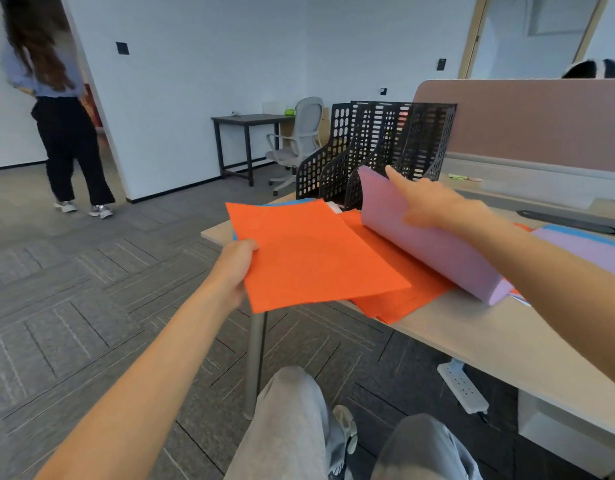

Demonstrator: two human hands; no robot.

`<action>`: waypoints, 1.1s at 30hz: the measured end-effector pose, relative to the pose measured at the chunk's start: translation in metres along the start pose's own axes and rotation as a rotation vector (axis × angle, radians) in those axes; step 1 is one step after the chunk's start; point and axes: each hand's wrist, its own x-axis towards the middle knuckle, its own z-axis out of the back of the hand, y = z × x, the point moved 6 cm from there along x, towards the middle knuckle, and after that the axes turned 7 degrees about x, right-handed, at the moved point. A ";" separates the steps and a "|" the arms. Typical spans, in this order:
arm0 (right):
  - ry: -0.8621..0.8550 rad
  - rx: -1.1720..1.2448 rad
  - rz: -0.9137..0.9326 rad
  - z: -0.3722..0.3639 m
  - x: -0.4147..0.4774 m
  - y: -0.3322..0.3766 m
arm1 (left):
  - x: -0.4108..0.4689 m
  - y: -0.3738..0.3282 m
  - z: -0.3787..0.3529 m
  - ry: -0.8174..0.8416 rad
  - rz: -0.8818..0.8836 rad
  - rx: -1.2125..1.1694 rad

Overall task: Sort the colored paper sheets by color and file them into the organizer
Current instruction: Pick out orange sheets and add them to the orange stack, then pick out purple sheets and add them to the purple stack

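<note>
A sheaf of orange sheets (309,254) is lifted off the near left corner of the desk (472,337), jutting out past its edge. The left hand (235,268) grips it at the left side, thumb on top and fingers curled underneath. Just right of it, partly beneath it, an orange stack (406,299) lies flat on the desk, its near corner hanging a little over the edge. On that stack's right side a bundle of purple sheets (427,240) is curled upward into a tall fold. The right hand (434,206) rests against the fold's right face, index finger straight and reaching its far top edge. The hand is blurred, and I cannot tell whether the thumb pinches the paper. A sliver of blue paper (294,201) shows beyond the held orange sheets. Farther right, more purple paper (583,251) lies flat with a blue strip (583,237) along its far side. The black perforated organizer (378,150) stands upright at the far end of the desk, just behind the purple fold, its slots facing the near side. A dusty-pink divider panel (524,126) runs along the right. Off the desk, an office chair (299,143) and a small dark table (247,120) stand by the far wall, and a person (60,126) stands at far left on the grey carpet.
</note>
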 end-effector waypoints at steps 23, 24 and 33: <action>0.178 0.344 0.146 -0.045 0.000 0.018 | 0.027 -0.003 -0.112 0.072 0.001 0.531; 0.199 0.387 0.168 -0.051 -0.001 0.022 | 0.028 -0.004 -0.107 0.055 -0.011 0.579; 0.046 0.590 0.128 -0.071 -0.010 0.004 | 0.022 -0.032 -0.105 -0.148 -0.340 1.236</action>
